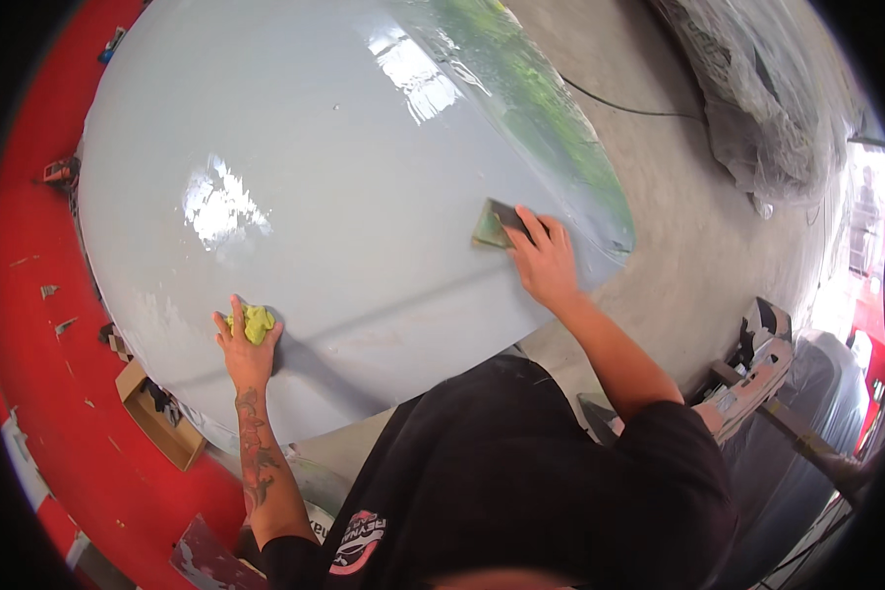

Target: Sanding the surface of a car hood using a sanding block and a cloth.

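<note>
A broad, grey, wet-looking car body panel (324,226) spreads out in front of me, with bright light reflections on it. My left hand (247,356) is closed around a crumpled yellow-green cloth or sponge (257,323), low on the left part of the panel. Farther right, my right hand (549,265) grips a flat sanding block (492,224), dark on top with a green sheet showing at its side. The block lies against the grey surface near the right edge. Its underside is hidden.
The panel's right border is streaked green (551,123). A plastic-wrapped car part (757,108) stands at the far right, with a dark cable (629,108) on the concrete floor. Left are a red wall (79,383) and a cardboard box (172,433). A bumper-like part (752,388) sits lower right.
</note>
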